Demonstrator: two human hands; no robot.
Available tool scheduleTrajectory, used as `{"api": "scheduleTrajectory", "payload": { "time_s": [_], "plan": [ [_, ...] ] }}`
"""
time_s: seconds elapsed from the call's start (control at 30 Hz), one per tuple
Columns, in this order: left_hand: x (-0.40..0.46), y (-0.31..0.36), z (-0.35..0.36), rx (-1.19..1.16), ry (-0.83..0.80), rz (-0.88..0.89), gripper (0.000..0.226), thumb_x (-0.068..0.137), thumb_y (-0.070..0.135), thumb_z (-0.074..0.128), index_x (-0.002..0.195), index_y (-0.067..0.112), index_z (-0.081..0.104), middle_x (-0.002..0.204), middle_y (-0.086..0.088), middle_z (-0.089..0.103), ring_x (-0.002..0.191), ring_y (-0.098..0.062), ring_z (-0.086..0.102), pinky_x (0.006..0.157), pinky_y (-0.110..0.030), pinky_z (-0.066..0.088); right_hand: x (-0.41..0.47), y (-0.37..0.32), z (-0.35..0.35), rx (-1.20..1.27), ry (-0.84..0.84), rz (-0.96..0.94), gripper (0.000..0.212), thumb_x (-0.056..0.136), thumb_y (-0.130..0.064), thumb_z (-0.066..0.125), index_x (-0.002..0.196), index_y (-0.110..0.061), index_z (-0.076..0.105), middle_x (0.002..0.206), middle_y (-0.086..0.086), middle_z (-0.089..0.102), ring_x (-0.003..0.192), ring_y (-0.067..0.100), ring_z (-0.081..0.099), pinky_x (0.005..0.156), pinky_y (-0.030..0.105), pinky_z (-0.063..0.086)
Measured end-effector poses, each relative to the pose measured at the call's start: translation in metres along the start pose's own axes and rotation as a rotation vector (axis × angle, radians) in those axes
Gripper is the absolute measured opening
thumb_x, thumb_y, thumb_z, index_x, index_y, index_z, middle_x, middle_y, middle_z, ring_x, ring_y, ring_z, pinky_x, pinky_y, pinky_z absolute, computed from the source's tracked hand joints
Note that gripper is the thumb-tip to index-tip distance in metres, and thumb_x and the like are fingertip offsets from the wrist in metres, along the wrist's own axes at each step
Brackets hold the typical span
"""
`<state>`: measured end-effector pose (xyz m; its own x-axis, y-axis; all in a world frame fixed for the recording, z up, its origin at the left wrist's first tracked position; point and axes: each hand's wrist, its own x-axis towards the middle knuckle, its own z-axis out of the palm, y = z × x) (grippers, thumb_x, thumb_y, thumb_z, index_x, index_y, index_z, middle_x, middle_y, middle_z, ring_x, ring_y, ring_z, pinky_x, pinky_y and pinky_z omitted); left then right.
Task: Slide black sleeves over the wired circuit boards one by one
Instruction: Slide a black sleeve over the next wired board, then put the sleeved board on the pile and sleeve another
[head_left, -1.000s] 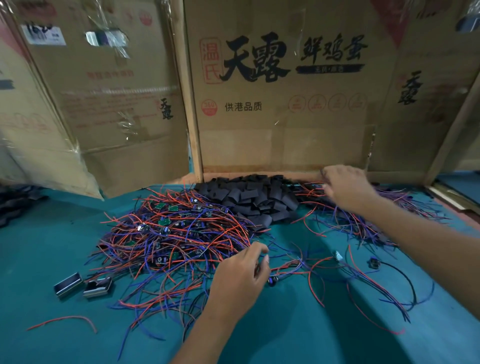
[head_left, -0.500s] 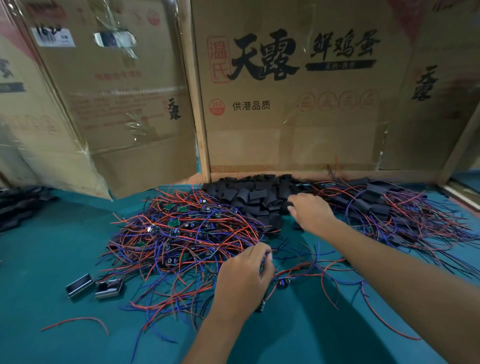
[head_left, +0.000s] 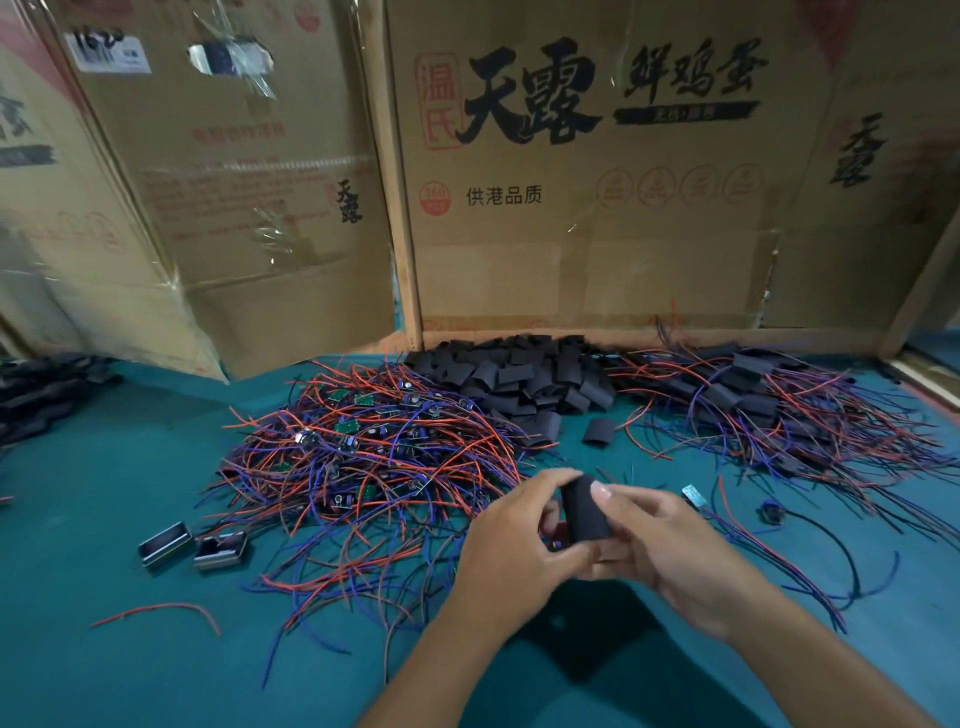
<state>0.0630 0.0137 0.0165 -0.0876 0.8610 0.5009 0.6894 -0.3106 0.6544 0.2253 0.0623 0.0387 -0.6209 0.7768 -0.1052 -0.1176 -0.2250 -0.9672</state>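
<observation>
Head view: hands (head_left: 597, 545) pinch black sleeve (head_left: 584, 509); wire tangle (head_left: 363, 457) beside.

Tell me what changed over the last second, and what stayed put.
The right hand came back from the far sleeve pile toward the body, now gripping one black sleeve. The left hand lifted off the tangle of wired boards to meet it, fingers curled at the sleeve's lower end; what it holds is hidden. The piles, the two small metal cases and the cardboard boxes stayed put.
</observation>
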Motion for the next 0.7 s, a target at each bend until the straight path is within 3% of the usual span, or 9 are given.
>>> {"api": "scheduleTrajectory", "payload": {
  "time_s": [0.1, 0.2, 0.27, 0.33, 0.4, 0.5, 0.57, 0.7],
  "plan": [
    [-0.002, 0.004, -0.002, -0.036, -0.016, 0.052, 0.063, 0.066, 0.045, 0.082, 0.123, 0.042, 0.056, 0.09, 0.018, 0.059, 0.075, 0.001, 0.052, 0.077, -0.027, 0.05, -0.007, 0.0, -0.007, 0.153, -0.162, 0.062, 0.034, 0.091, -0.03, 0.057, 0.11, -0.004, 0.068, 0.111, 0.022, 0.067, 0.077, 0.023, 0.066, 0.075, 0.036, 0.057],
    [-0.003, 0.005, -0.007, -0.026, -0.062, 0.068, 0.07, 0.066, 0.059, 0.078, 0.13, 0.042, 0.054, 0.088, 0.016, 0.057, 0.074, -0.001, 0.053, 0.073, -0.021, 0.046, -0.004, 0.002, -0.007, 0.172, -0.138, 0.063, 0.043, 0.089, -0.028, 0.061, 0.118, 0.004, 0.061, 0.101, 0.021, 0.067, 0.075, 0.023, 0.064, 0.074, 0.036, 0.056],
    [0.007, 0.009, -0.017, -0.326, 0.037, -0.068, 0.05, 0.076, 0.053, 0.071, 0.121, 0.034, 0.061, 0.078, 0.015, 0.056, 0.066, -0.001, 0.05, 0.065, -0.017, 0.041, -0.001, 0.003, -0.009, 0.17, -0.028, 0.052, 0.053, 0.08, -0.027, 0.069, 0.117, 0.01, 0.057, 0.089, 0.02, 0.066, 0.07, 0.025, 0.066, 0.069, 0.035, 0.058],
    [0.028, 0.003, -0.034, -0.404, 0.223, -0.176, 0.024, 0.091, 0.046, 0.059, 0.103, 0.027, 0.065, 0.073, 0.013, 0.058, 0.065, -0.004, 0.051, 0.06, -0.015, 0.04, -0.001, 0.001, -0.009, 0.162, 0.06, 0.031, 0.044, 0.075, -0.026, 0.071, 0.107, 0.002, 0.061, 0.087, 0.02, 0.068, 0.068, 0.025, 0.068, 0.064, 0.032, 0.059],
    [0.057, -0.01, -0.059, -0.169, 0.227, -0.215, 0.012, 0.098, 0.035, 0.056, 0.093, 0.027, 0.064, 0.078, 0.011, 0.062, 0.069, -0.006, 0.055, 0.06, -0.018, 0.042, -0.003, -0.001, -0.008, 0.161, 0.081, 0.025, 0.033, 0.075, -0.025, 0.07, 0.099, -0.005, 0.062, 0.086, 0.018, 0.068, 0.068, 0.024, 0.068, 0.061, 0.03, 0.058],
    [0.1, -0.037, -0.095, 0.283, 0.096, -0.204, 0.01, 0.096, 0.017, 0.058, 0.093, 0.017, 0.068, 0.089, 0.003, 0.069, 0.082, -0.013, 0.062, 0.073, -0.027, 0.046, -0.003, -0.002, -0.007, 0.141, 0.099, 0.005, 0.033, 0.072, -0.027, 0.072, 0.096, -0.006, 0.062, 0.085, 0.017, 0.065, 0.067, 0.023, 0.067, 0.057, 0.026, 0.054],
    [0.122, -0.053, -0.107, 0.515, -0.036, -0.22, 0.012, 0.096, 0.014, 0.057, 0.1, 0.013, 0.069, 0.1, -0.003, 0.071, 0.094, -0.022, 0.064, 0.082, -0.033, 0.049, -0.003, -0.002, -0.006, 0.134, 0.116, -0.008, 0.037, 0.07, -0.027, 0.073, 0.098, -0.004, 0.062, 0.086, 0.018, 0.063, 0.066, 0.023, 0.067, 0.054, 0.025, 0.051],
    [0.141, -0.067, -0.093, 0.663, -0.329, -0.186, 0.033, 0.098, 0.003, 0.05, 0.126, 0.017, 0.062, 0.127, -0.008, 0.064, 0.114, -0.025, 0.06, 0.097, -0.043, 0.05, -0.001, 0.001, -0.005, 0.1, 0.128, 0.002, 0.045, 0.067, -0.032, 0.076, 0.1, -0.005, 0.061, 0.09, 0.022, 0.065, 0.066, 0.024, 0.067, 0.054, 0.027, 0.051]
  ]
}}
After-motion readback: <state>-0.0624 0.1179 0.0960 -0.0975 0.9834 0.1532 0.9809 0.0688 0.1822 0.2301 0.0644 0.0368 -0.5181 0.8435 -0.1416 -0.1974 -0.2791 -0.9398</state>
